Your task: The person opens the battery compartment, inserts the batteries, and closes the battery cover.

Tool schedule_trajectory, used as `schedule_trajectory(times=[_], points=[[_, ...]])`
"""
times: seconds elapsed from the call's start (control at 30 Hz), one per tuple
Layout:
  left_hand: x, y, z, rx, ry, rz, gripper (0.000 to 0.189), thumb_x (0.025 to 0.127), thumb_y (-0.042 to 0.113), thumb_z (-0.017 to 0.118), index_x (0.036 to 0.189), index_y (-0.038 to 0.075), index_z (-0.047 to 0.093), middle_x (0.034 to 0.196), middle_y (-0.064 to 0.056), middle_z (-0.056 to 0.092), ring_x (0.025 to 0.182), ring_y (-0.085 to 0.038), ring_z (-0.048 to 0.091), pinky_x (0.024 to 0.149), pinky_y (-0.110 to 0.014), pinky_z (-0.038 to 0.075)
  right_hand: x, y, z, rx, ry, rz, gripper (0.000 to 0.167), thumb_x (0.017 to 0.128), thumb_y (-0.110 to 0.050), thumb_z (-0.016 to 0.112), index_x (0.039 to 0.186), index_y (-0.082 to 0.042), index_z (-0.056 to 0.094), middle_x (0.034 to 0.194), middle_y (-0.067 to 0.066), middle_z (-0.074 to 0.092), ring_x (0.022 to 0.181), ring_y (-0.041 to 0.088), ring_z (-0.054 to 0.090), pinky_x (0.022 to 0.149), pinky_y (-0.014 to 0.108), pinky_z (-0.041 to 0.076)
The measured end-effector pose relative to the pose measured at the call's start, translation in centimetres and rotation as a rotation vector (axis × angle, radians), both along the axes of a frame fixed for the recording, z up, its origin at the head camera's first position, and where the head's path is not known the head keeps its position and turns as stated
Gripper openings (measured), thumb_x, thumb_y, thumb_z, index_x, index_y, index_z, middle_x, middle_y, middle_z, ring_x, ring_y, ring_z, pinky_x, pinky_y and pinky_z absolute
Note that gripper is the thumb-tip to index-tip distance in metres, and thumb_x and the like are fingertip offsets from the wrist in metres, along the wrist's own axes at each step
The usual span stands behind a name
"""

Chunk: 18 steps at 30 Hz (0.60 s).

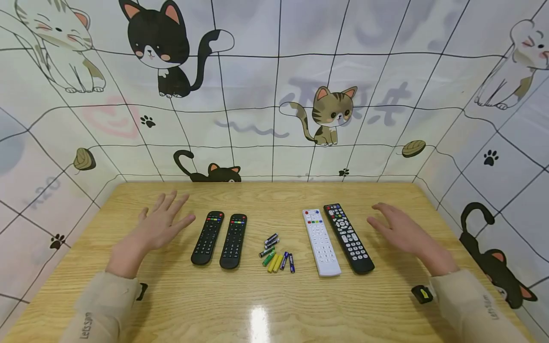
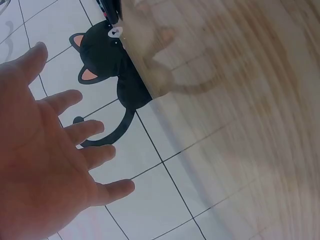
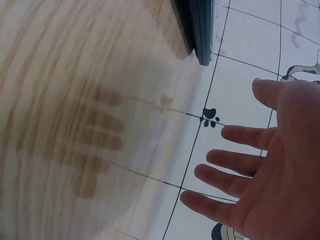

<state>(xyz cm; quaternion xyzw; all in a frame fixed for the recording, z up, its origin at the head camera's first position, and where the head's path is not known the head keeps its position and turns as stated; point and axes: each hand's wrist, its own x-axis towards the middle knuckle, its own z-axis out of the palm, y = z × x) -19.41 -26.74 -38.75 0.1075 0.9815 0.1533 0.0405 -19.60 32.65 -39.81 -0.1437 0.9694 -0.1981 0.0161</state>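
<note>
Left of the batteries (image 1: 276, 257), beyond 2 matching black remotes (image 1: 208, 238), the left hand (image 1: 156, 229) hovers over the tabletop (image 1: 193, 305), fingers fanned, grip wide and empty; right of the batteries, past a white remote (image 1: 321, 244) and a larger black remote (image 1: 349, 238), hovers the right hand (image 1: 401, 231), fingers extended, grip empty!

Glossy wood-grain table (image 1: 171, 300), smooth plastic remotes (image 1: 208, 238)

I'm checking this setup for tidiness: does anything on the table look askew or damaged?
I see no damage. The batteries look slightly untidy, lying loose at differing angles between the two pairs of remotes.
</note>
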Motion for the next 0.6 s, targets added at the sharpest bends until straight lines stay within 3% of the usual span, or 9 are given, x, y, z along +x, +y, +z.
schedule_trajectory(times=[0.3, 0.6], points=[[0.2, 1.0, 0.0, -0.016, 0.019, -0.011, 0.078, 0.105, 0.063, 0.038, 0.161, 0.009, 0.032, 0.164, -0.031, 0.014, 0.148, -0.054, 0.013, 0.106, -0.081, 0.009, -0.5, -2.1, -0.1, -0.027, 0.007, 0.03, 0.07, 0.109, -0.047, 0.046, 0.147, 0.012, 0.042, 0.14, 0.034, 0.052, 0.114, 0.051, 0.061, 0.095, 0.063, 0.048], [0.3, 2.5, 0.5, -0.012, 0.059, -0.05, 0.066, 0.107, 0.054, 0.046, 0.154, 0.007, 0.045, 0.159, -0.032, 0.027, 0.142, -0.057, 0.027, 0.105, -0.079, 0.016, -1.0, -4.5, -0.4, -0.001, 0.007, 0.01, 0.062, 0.108, -0.04, 0.052, 0.145, 0.009, 0.047, 0.136, 0.032, 0.056, 0.117, 0.047, 0.06, 0.093, 0.062, 0.049]])
